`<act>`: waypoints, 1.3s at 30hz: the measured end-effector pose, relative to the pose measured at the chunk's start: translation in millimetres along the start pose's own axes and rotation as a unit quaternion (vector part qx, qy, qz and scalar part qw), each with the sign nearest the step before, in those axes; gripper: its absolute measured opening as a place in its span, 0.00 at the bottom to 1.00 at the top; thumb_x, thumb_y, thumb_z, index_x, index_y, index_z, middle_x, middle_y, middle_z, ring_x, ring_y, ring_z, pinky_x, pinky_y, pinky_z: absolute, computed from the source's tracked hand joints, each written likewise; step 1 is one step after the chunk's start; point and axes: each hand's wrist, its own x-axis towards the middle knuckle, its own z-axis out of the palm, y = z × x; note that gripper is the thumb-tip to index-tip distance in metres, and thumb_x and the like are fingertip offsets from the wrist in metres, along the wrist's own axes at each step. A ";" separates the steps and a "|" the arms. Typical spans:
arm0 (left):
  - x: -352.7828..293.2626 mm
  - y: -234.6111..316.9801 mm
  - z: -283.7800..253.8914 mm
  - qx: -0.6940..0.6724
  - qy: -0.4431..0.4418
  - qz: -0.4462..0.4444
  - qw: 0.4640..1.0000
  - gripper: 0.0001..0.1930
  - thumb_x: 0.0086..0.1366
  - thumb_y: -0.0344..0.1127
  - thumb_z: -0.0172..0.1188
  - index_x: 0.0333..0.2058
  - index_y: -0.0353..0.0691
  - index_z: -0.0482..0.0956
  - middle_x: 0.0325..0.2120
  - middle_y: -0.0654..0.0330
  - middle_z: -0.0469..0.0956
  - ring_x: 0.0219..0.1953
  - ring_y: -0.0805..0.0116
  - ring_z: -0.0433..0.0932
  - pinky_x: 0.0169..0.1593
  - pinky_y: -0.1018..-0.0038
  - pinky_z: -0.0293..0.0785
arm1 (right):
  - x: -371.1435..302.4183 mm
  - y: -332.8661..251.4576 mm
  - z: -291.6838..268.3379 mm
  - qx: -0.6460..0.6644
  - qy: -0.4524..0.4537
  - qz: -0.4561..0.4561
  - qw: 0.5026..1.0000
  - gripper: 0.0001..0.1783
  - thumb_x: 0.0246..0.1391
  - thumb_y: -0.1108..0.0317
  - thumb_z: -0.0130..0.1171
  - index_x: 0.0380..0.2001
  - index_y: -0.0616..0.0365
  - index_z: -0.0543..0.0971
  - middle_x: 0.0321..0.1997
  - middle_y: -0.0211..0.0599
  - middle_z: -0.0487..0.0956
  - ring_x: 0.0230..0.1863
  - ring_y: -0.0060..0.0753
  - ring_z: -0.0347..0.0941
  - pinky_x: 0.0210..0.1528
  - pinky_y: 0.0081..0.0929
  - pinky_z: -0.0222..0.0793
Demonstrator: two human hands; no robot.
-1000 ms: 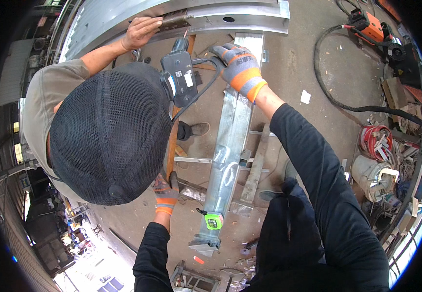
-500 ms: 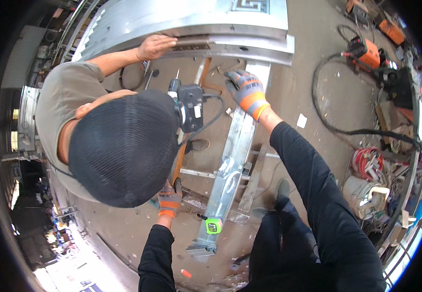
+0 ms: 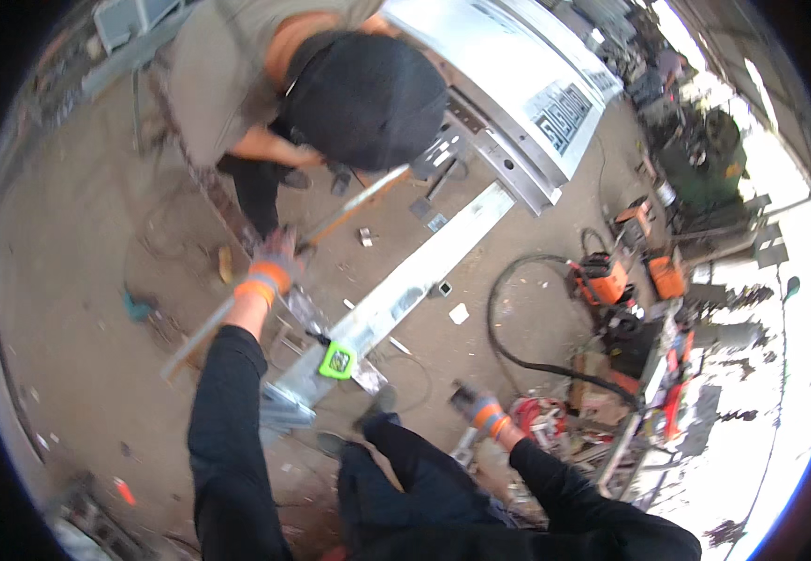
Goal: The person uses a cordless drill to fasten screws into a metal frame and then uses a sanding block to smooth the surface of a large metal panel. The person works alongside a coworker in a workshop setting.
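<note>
While the big grey sheet-metal panel [image 3: 527, 84] fills the top of my view, I see a long galvanised steel channel [image 3: 405, 290] running down from it across the dusty concrete floor [image 3: 78, 252], a green tape measure [image 3: 337, 360] resting on its near end. My left hand [image 3: 275, 257], in a grey glove with an orange cuff, is wrapped around a thin steel bar [image 3: 265, 280] just left of the channel. My right hand [image 3: 474, 404] hangs low, well apart from the channel, near a red tool pile [image 3: 541, 416]; whether it is clenched I cannot tell. A co-worker in a black cap [image 3: 363, 98] bends over the bar's far end. Bare floor opens leftward.
</note>
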 end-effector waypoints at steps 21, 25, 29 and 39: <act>-502.5 270.7 392.2 -0.689 -0.289 -0.357 0.561 0.18 0.79 0.48 0.74 0.46 0.36 0.92 0.31 0.55 0.91 0.36 0.52 0.91 0.46 0.57 0.86 | -15.9 42.0 218.6 -0.335 -0.218 -0.042 0.916 0.29 0.73 0.40 0.65 0.65 0.47 0.88 0.66 0.50 0.88 0.67 0.64 0.84 0.69 0.60 0.79; -520.4 289.9 472.2 -0.652 -0.346 -0.371 0.564 0.16 0.78 0.46 0.77 0.41 0.36 0.93 0.30 0.58 0.90 0.29 0.68 0.85 0.37 0.65 0.82 | -16.0 52.8 219.1 -0.336 -0.211 -0.018 0.918 0.30 0.75 0.41 0.63 0.69 0.45 0.87 0.68 0.48 0.88 0.68 0.64 0.84 0.69 0.61 0.78; -521.1 284.5 520.6 -0.653 -0.242 -0.370 0.614 0.19 0.80 0.46 0.75 0.32 0.38 0.89 0.24 0.60 0.85 0.22 0.66 0.79 0.30 0.63 0.74 | -12.5 63.5 218.1 -0.360 -0.209 -0.026 0.909 0.30 0.75 0.44 0.61 0.71 0.45 0.86 0.68 0.48 0.88 0.68 0.62 0.85 0.66 0.61 0.79; -505.6 287.1 609.9 -0.461 -0.016 -0.321 0.827 0.16 0.82 0.43 0.71 0.39 0.36 0.93 0.34 0.55 0.89 0.30 0.56 0.84 0.39 0.60 0.79 | -6.1 81.6 208.2 -0.322 -0.174 -0.004 0.931 0.28 0.73 0.42 0.66 0.67 0.44 0.89 0.64 0.45 0.89 0.65 0.62 0.85 0.68 0.59 0.79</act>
